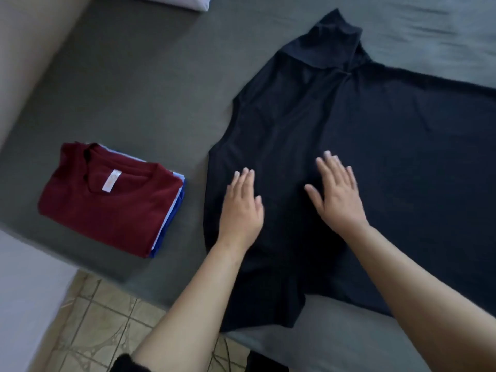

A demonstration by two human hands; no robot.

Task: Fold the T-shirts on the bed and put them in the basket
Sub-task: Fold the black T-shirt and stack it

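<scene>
Head view: a black T-shirt [349,162] lies spread on the grey bed [139,89], its right part running out of frame and one sleeve bunched at the top. Both hands lie flat on it w/ straight fingers, gripping nothing: left hand [241,208] near the shirt's left edge, right hand [336,194] just beside it toward the middle. Well apart, to the left on the bed, sits a stack of folded shirts [112,202]: maroon one on top, white & blue layers under it. The maroon collar carries a small white tag [109,181]; any print on it is too blurred to read. A white pillow [177,1] at the top edge. Tiled floor [91,323] below the bed corner.
</scene>
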